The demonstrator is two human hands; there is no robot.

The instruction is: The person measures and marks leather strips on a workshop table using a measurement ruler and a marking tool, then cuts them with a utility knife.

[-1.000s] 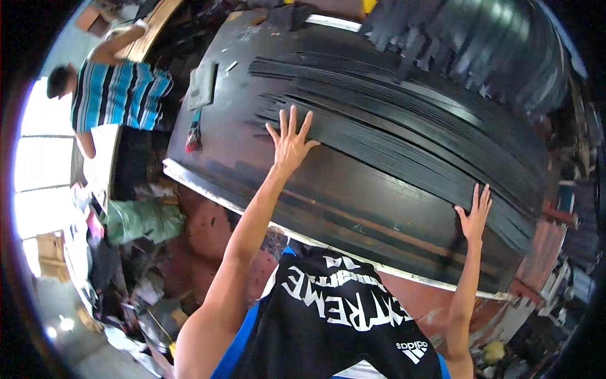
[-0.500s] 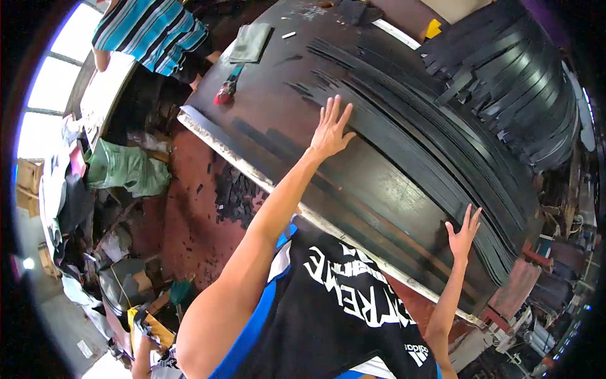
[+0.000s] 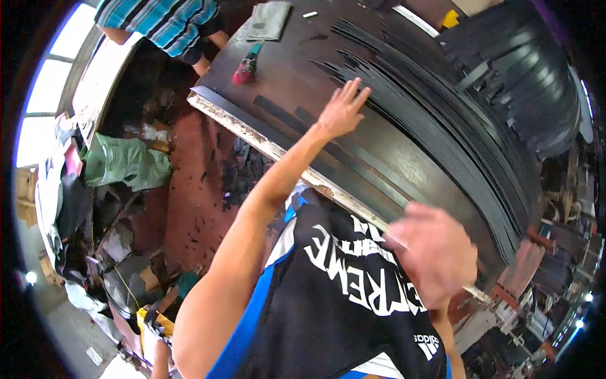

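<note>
Long thin black strips [image 3: 435, 136] lie side by side in a curved bundle on the dark worktable [image 3: 391, 148]. My left hand [image 3: 344, 108] rests at the near edge of this bundle, fingers stretched out and thumb apart, holding nothing I can see. Over the table's front edge, close to my body, my right hand [image 3: 435, 252] is raised and smeared by motion, its fingers not readable. A few separate dark strips [image 3: 271, 108] lie nearer the table's front edge.
A folded grey cloth [image 3: 268, 22], a red-and-teal tool [image 3: 246, 68] and a white stick [image 3: 310, 14] lie at the far left. Black strips are heaped [image 3: 517, 69] at far right. A person in a striped shirt [image 3: 161, 22] stands upper left; scraps [image 3: 243, 170] litter the floor.
My right hand has left the strips and come back toward my body, rising closer to the camera. My left hand stays by the strips' edge. The strips near it lie closer together.
</note>
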